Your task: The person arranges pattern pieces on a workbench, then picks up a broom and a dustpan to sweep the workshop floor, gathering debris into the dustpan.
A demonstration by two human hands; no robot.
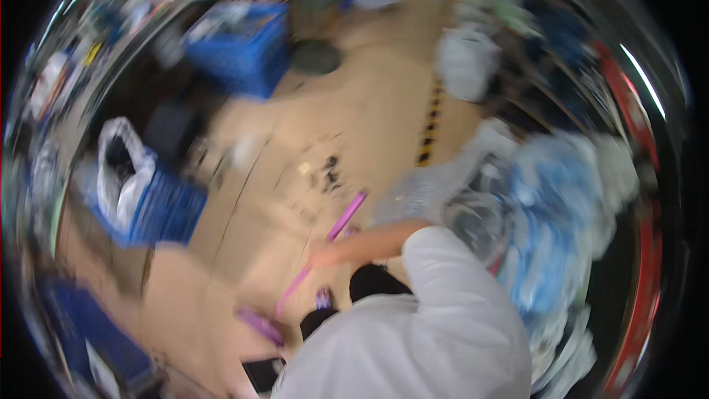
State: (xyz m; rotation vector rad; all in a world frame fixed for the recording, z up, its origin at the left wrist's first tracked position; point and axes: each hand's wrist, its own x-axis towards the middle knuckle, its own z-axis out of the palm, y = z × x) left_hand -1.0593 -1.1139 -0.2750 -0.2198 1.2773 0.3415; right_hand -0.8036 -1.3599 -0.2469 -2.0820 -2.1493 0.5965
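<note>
My right hand (329, 253) reaches across in front of my body from a white sleeve (450, 266) and is closed around the thin pink handle of a broom. The handle (346, 216) slants from its thicker upper end down to the left, where the purple-pink broom head (261, 326) is close to the floor. Motion blurs the hand and the broom. I cannot make out my left hand. Beside my shirt at the lower edge is a dark, flat, rectangular thing (262, 374), whose kind is unclear. One patterned shoe (323, 298) shows below the handle.
Dark debris (331, 174) lies on the tan floor ahead. A blue crate (170, 207) with a white bag stands left; another blue crate (247, 52) is farther off. Clear and blue plastic bags (554, 207) pile up at right, near a yellow-black floor strip (430, 129).
</note>
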